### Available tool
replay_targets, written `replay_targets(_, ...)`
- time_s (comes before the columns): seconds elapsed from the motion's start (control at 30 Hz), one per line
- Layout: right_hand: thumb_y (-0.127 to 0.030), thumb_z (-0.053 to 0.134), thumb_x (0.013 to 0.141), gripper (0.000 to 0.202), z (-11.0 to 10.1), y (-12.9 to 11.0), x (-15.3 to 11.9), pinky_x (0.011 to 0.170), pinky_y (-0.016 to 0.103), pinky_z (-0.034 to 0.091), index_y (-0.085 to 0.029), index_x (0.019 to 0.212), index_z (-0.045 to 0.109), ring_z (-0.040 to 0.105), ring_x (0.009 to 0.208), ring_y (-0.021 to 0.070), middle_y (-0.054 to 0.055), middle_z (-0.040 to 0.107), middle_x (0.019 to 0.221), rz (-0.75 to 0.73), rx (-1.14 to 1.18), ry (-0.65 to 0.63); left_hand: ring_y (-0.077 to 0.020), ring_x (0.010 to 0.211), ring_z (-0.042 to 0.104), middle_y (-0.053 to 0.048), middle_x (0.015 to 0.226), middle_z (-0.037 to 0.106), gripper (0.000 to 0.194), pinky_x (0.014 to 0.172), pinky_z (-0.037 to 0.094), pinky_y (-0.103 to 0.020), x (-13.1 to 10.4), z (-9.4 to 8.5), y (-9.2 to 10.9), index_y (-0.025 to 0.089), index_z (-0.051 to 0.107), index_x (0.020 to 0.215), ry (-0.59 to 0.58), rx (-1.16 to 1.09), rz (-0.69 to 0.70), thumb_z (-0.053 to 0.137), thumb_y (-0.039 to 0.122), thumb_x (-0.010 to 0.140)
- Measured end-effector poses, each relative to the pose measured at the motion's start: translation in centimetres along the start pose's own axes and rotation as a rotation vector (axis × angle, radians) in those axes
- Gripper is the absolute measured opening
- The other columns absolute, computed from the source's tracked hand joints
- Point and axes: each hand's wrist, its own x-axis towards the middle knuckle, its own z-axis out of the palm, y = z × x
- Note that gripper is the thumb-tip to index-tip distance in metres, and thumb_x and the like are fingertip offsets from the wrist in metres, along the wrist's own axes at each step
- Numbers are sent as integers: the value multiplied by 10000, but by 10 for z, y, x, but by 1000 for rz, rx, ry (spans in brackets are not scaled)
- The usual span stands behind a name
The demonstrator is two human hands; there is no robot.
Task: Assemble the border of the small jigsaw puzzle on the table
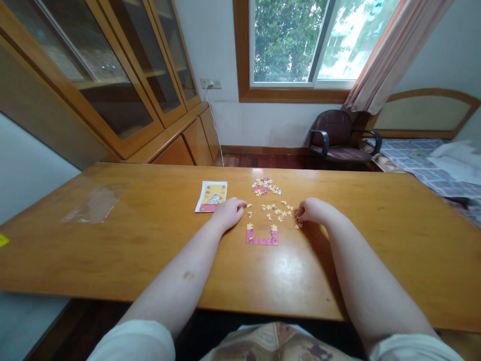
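Note:
A joined U-shaped strip of pink puzzle pieces (263, 241) with yellow upper ends lies near the middle of the table. My left hand (230, 212) rests left of it and farther back, its index finger stretched to a small loose yellow piece (249, 206). At the right, my right hand (311, 210) is closed, fingertips down at loose yellow pieces; what it pinches is too small to make out. Between the hands lie several yellow pieces (281, 212). Farther back is a pile of mixed pieces (263, 186). A picture sheet (211, 196) lies beyond my left hand.
A clear plastic bag (98, 203) lies on the left of the wooden table (158, 250). Glass-door cabinets (124, 65) stand at the back left. Past the far edge are an office chair (334, 133) and a bed (424, 155). A window is above.

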Motion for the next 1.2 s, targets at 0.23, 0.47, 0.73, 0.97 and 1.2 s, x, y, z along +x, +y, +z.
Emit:
replay_targets(0.23, -266, 666, 640, 148, 3, 10, 4, 533, 239, 356, -195, 752, 733, 586, 617, 160, 55, 696, 708, 0, 22, 66, -195, 944, 612, -50, 1031, 665, 338, 845, 472, -290, 0, 0, 0, 240, 686, 1083, 3, -11, -3, 423, 246, 871)
replay_targets(0.47, -180, 616, 660, 190, 4, 17, 7, 544, 227, 373, -225, 791, 746, 598, 631, 148, 36, 713, 752, -10, 119, 66, -195, 938, 613, -49, 1044, 664, 342, 844, 475, -294, -1, -1, 1, 242, 686, 1083, 3, -20, -9, 416, 243, 874)
replay_targets(0.73, -227, 611, 689, 181, 8, 22, 14, 556, 230, 379, -218, 807, 748, 607, 656, 158, 49, 717, 770, 5, 92, 156, -197, 926, 618, -53, 1013, 668, 338, 831, 477, -297, 1, 2, -1, 241, 688, 1079, 12, -8, 8, 422, 241, 869)
replay_targets(0.97, -231, 643, 670, 155, 11, 19, 17, 530, 224, 362, -217, 799, 728, 597, 623, 145, 25, 705, 731, -4, 107, 123, -197, 931, 614, -49, 1013, 664, 338, 826, 476, -295, 1, 1, -1, 253, 687, 1082, 6, -7, 5, 422, 252, 872)
replay_targets(1.2, -254, 627, 708, 163, 9, 19, 16, 560, 225, 367, -217, 834, 723, 603, 666, 153, 38, 712, 780, 19, 84, 163, -194, 927, 614, -43, 1017, 662, 337, 828, 471, -290, 0, 1, -1, 262, 692, 1075, 1, -7, 7, 422, 259, 874)
